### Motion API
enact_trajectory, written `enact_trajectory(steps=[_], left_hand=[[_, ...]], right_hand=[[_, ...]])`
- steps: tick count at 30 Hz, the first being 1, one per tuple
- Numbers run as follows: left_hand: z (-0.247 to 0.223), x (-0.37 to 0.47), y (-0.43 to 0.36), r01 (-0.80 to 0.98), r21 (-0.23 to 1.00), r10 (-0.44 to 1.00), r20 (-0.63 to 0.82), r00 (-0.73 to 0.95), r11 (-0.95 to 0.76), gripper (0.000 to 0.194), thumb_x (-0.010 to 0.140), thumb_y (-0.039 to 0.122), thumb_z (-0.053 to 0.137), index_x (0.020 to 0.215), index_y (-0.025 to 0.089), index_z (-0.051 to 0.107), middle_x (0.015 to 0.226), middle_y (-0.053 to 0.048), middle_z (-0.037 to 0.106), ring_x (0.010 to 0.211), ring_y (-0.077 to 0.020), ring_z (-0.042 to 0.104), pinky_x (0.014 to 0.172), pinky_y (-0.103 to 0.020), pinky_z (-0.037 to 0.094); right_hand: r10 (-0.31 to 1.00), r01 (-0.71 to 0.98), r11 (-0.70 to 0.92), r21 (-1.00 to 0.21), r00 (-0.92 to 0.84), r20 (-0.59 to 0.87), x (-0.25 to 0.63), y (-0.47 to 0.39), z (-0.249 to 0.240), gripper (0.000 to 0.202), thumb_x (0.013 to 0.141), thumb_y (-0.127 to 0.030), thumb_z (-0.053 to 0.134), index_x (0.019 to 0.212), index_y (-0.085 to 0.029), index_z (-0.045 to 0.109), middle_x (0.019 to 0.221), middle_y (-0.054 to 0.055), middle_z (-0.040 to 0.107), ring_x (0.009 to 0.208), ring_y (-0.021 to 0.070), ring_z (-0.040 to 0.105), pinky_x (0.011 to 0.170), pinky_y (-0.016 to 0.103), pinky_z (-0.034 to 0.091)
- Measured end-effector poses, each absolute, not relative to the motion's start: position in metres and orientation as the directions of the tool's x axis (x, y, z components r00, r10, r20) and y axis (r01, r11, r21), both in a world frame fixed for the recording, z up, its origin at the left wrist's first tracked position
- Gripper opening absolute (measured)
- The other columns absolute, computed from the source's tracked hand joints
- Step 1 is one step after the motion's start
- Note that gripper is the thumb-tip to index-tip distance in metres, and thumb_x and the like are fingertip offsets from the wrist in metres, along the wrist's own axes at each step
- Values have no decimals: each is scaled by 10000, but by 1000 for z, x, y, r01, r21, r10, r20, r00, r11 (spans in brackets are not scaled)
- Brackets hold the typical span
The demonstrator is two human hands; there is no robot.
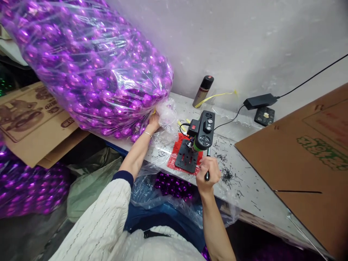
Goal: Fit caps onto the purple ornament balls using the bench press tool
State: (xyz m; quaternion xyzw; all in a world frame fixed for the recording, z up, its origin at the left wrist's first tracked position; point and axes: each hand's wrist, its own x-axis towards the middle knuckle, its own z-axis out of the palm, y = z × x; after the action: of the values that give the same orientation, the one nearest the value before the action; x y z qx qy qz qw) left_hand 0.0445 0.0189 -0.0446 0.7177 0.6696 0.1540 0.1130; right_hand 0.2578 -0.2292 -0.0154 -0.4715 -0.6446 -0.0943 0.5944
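A large clear plastic bag (108, 78) packed with shiny purple balls leans over the left of the worktable. My left hand (153, 122) is at the bag's gathered mouth, its fingers hidden among the plastic and balls. A small black machine (205, 130) with a red switch stands on a dark slotted base plate (187, 159), over a red sheet (173, 159). In front of it, my right hand (208, 170) is closed around a black rod-like handle (207, 176). Whether that handle is joined to the machine I cannot tell.
A spray can (203, 91) stands by the wall, near a black power adapter (260, 101) and its cord. Short black bits (227, 174) litter the tabletop. Cardboard boxes stand right (304, 152) and left (40, 123). Another open plastic bag of purple balls (174, 185) hangs below the table edge.
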Motion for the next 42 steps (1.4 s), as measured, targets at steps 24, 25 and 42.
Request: enact_trajectory(steps=[24, 25, 42], left_hand=[[-98, 123, -178, -381, 902, 979, -196, 58, 203, 608, 692, 410, 853, 1202, 184, 613, 1123, -68, 708, 1048, -200, 676, 1044, -378, 484], [-99, 127, -178, -313, 936, 987, -152, 44, 158, 615, 707, 415, 839, 1225, 176, 608, 1158, -81, 701, 1090, -216, 663, 1063, -383, 469], [-113, 152, -178, 345, 872, 937, 306, 167, -346, 584, 789, 414, 774, 1301, 208, 582, 1306, -149, 636, 1222, -332, 584, 1080, -520, 404]], right_hand=[[584, 732, 461, -501, 174, 793, 263, -221, 31, 331, 977, -204, 431, 647, -220, 433, 586, -33, 468, 562, 100, 459, 595, 275, 343], [586, 732, 461, -501, 173, 792, 262, -222, 32, 334, 981, -207, 424, 647, -220, 432, 585, -33, 468, 562, 99, 458, 594, 274, 343], [588, 739, 479, -474, 131, 799, 264, -227, 21, 264, 975, -178, 422, 721, -218, 480, 650, -6, 528, 621, 109, 499, 620, 275, 392]])
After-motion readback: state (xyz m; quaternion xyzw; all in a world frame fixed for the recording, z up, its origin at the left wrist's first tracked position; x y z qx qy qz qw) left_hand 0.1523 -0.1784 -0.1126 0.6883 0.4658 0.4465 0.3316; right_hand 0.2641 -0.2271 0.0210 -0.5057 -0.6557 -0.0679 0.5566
